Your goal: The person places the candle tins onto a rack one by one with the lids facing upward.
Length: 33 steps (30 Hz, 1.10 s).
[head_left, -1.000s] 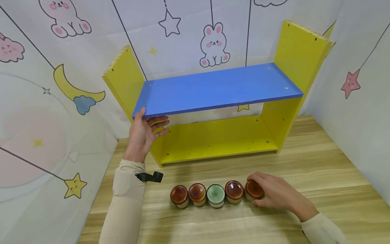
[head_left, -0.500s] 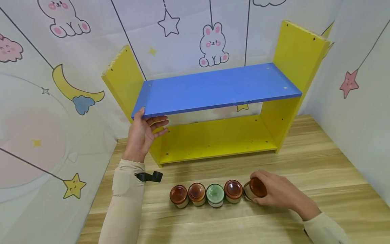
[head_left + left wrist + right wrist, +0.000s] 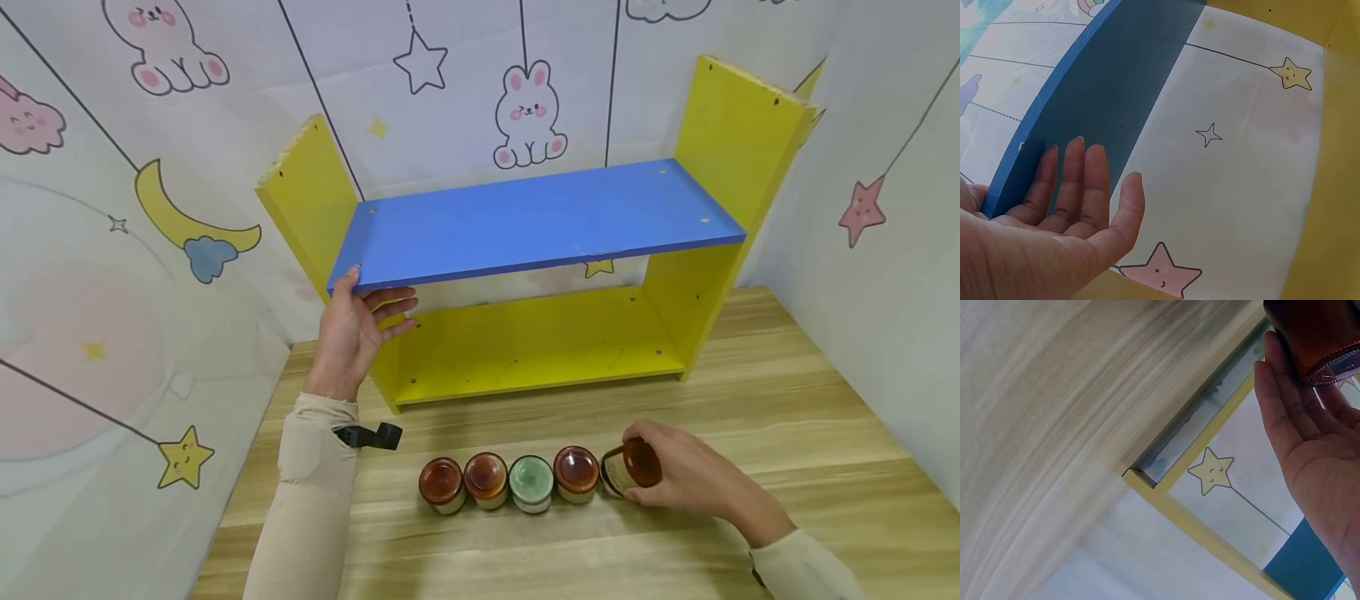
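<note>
**Tilted brown jar (image 3: 628, 471) clasped in the right hand (image 3: 686, 473), blue board (image 3: 536, 223) held by the left hand (image 3: 351, 337)**

Clock directions are taken from the middle of the head view, with twelve at its top.

At four o'clock, the brown jar is clamped between the thumb and fingers of the right hand. It is tipped over, its round red-brown end turned toward a point between two and three o'clock. Whether it is touched by the neighbouring jar, or by the table (image 3: 525, 550), cannot be told. In the right wrist view the jar is seen at two o'clock, partly cut off by the frame edge.

Between eight and nine o'clock, the near left corner of the blue board is gripped by the left hand: the thumb is laid on top, and the slightly bent fingers are spread below the front edge.

The blue board is set between the side panels of a yellow shelf unit (image 3: 738, 150), one panel at ten o'clock and the other at two. Below it, a yellow bottom board (image 3: 517, 346) is seen.

Around six o'clock, four more jars are lined up side by side on the table: a red-brown jar (image 3: 442, 483), an orange-brown jar (image 3: 486, 479), a green jar (image 3: 532, 482) and a dark red jar (image 3: 577, 473), the last just beside the brown jar.
</note>
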{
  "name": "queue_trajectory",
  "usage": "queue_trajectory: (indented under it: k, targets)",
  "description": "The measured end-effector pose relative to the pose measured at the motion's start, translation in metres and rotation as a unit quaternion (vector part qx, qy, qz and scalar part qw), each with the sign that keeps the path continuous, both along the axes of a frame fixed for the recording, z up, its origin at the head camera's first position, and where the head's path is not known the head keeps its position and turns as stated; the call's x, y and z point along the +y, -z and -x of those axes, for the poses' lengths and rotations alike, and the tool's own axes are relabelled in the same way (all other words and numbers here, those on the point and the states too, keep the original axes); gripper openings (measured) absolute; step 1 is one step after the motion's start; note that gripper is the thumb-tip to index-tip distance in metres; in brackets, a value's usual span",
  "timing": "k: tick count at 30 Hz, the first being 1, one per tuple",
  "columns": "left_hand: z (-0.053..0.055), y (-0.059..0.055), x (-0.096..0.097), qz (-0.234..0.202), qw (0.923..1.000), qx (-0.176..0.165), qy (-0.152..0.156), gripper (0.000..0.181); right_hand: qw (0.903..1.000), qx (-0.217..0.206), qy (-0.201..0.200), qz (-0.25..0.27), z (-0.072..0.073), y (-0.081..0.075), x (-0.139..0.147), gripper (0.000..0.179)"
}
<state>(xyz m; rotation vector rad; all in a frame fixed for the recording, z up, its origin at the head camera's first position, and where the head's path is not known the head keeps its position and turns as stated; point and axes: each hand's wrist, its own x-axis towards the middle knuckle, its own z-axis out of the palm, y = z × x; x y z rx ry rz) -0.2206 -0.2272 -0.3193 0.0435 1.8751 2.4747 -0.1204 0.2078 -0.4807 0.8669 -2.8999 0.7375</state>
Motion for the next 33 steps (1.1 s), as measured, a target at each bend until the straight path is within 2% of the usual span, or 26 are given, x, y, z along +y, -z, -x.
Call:
queue_trajectory:
  k: [9,15,19,22,29,33]
  targets:
    - [0.001,-0.001,0.000,0.001,1.0000,0.003,-0.002,0.065,0.9998,-0.012,-0.008,-0.013,0.000,-0.005,0.001,0.070]
    - [0.000,-0.001,-0.001,-0.001,1.0000,0.001,-0.001,0.064,0.9986,-0.034,-0.032,-0.025,0.001,-0.009,0.003,0.065]
    - [0.001,0.000,0.000,-0.003,1.0000,-0.003,-0.001,0.063,0.9972,-0.053,-0.052,-0.013,0.001,-0.006,0.005,0.058]
    - [0.001,0.000,0.000,-0.005,1.0000,-0.003,0.000,0.062,0.9969,-0.050,-0.060,-0.007,0.001,-0.002,0.007,0.053]
    - [0.001,0.002,0.000,-0.005,1.0000,-0.001,-0.001,0.063,0.9983,-0.041,-0.041,-0.008,-0.001,0.002,0.008,0.055]
    - [0.001,0.002,-0.001,-0.003,1.0000,0.000,-0.002,0.062,0.9996,-0.028,-0.009,-0.002,-0.002,0.003,0.008,0.062]
